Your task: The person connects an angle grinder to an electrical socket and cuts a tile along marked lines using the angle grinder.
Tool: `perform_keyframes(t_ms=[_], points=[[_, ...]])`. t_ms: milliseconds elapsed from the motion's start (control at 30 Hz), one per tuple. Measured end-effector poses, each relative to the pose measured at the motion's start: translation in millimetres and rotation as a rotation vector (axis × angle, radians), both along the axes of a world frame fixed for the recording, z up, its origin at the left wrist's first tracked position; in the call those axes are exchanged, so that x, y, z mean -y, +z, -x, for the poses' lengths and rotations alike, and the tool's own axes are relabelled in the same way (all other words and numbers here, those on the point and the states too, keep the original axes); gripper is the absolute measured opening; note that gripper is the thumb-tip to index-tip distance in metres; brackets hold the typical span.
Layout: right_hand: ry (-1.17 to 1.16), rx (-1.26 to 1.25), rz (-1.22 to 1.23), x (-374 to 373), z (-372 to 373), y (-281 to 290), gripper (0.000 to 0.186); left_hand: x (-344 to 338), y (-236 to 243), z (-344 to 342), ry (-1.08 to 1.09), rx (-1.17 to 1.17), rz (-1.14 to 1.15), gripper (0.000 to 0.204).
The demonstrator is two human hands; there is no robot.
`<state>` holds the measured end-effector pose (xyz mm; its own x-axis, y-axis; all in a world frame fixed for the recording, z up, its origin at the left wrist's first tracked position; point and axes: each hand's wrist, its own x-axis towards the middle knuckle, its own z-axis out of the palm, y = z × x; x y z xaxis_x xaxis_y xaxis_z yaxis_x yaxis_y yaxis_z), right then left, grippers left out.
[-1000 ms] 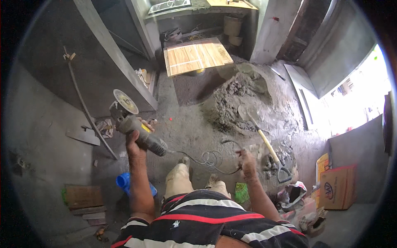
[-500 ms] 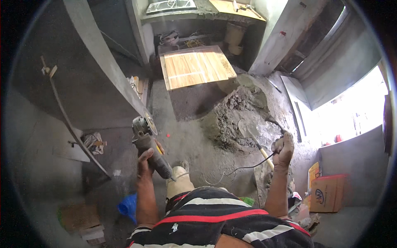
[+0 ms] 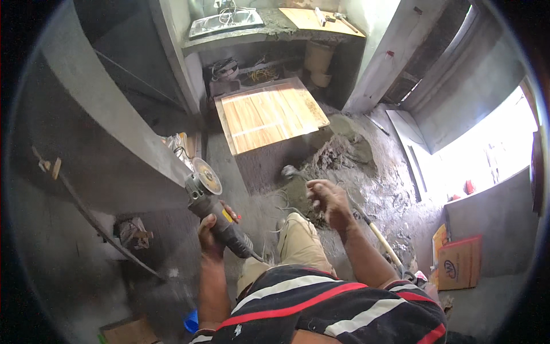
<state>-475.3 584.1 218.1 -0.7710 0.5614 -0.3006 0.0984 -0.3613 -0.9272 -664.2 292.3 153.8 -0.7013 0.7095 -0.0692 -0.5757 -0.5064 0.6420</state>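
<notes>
My left hand (image 3: 212, 230) is wrapped round the body of a dark angle grinder (image 3: 220, 226), whose disc (image 3: 207, 176) points up and away from me. A power cord leaves its rear end. My right hand (image 3: 329, 202) is in front of me with fingers curled, at the cord's free end (image 3: 291, 171), which sticks out to its left and is blurred. Loops of the cord (image 3: 282, 200) hang between my hands. A shovel with a pale handle (image 3: 382, 243) lies by my right forearm, its blade mostly hidden behind my hand.
A heap of wet mortar (image 3: 346, 152) lies ahead on the floor. Behind it a wood-patterned board (image 3: 269, 114) leans below a counter (image 3: 269, 28) with a sink (image 3: 226, 22). A cardboard box (image 3: 460, 262) stands at right. A bent pole (image 3: 97, 221) leans at left.
My right hand has swung left and inward with the cord, away from the shovel handle. The grinder has shifted slightly right, its disc turned more toward view. My view has moved a little.
</notes>
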Motion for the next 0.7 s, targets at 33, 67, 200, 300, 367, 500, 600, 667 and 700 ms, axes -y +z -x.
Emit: perform_keyframes(t_ms=[33,67,200,300,367,500,600,667,700], points=[[0.088,0.015,0.068,-2.8,19.4,-1.6,0.029,-9.3,1.1,9.5,0.001,-0.004,0.003,0.063],[0.162,0.040,0.050,-6.0,41.0,-8.1,0.030,-19.7,1.0,18.6,0.024,0.019,-0.013,0.063],[0.476,0.051,-0.052,-35.2,125.2,-55.0,0.037,-83.4,7.2,64.9,0.103,0.088,0.032,0.066],[0.738,0.058,-0.221,-63.8,182.7,-68.9,0.052,-144.0,11.5,106.2,0.123,0.146,0.006,0.068],[0.797,-0.044,-0.319,-80.1,208.3,-73.3,0.061,-183.7,12.0,128.7,0.126,0.156,-0.007,0.068],[0.919,-0.013,-0.100,-134.8,249.2,-77.4,0.074,-259.2,7.2,176.0,0.104,0.081,0.050,0.067],[0.876,0.035,-0.083,-168.0,272.4,-81.9,0.078,-303.1,6.2,195.3,0.064,0.096,0.100,0.067],[0.807,0.048,-0.147,-189.3,291.0,-77.6,0.081,-326.8,8.5,209.2,0.005,0.067,0.139,0.068],[0.805,0.048,-0.147,-197.7,294.9,-74.0,0.081,-337.8,10.4,214.0,0.003,0.067,0.139,0.068]])
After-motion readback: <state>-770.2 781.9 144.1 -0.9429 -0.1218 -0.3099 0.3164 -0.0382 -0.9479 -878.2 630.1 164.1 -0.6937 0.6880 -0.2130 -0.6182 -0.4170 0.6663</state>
